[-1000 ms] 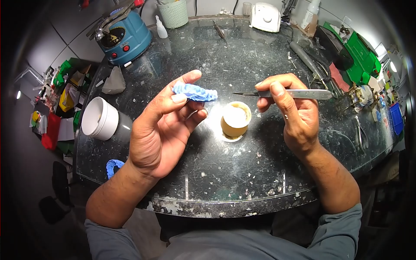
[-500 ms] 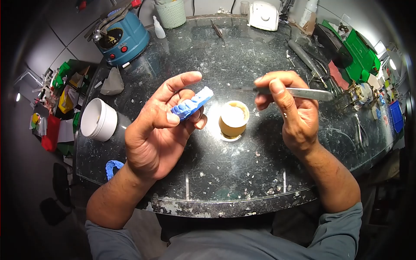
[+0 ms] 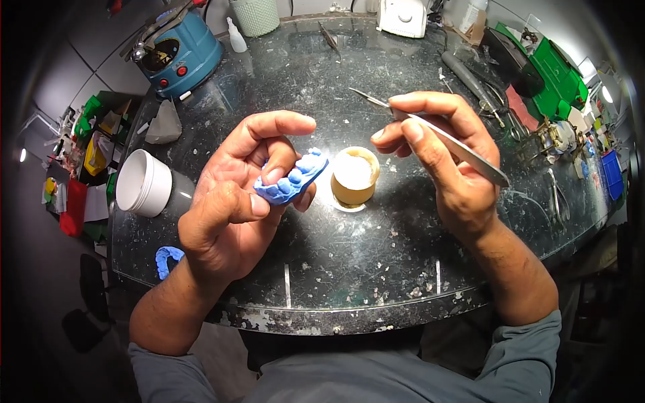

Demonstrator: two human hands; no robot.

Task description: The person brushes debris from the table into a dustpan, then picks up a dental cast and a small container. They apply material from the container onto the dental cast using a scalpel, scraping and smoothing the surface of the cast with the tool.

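Above the speckled dark desk (image 3: 349, 269), the left hand (image 3: 232, 201) has its grip clenched on a blue dental cast (image 3: 290, 180) while the right hand (image 3: 443, 161) pinches a scalpel (image 3: 437, 134) clear of it, so trimming looks unfinished.

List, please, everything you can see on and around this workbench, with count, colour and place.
dental impression: 1, blue, in left hand
scalpel: 1, silver, in right hand
small cup: 1, tan, table centre
tub: 1, white, table left edge
second impression: 1, blue, near left edge
machine: 1, teal, far left
basket: 1, pale green, far edge
white device: 1, far edge
green bins: far right
table: 1, black, speckled
left hand: 1, grips impression
right hand: 1, grips scalpel
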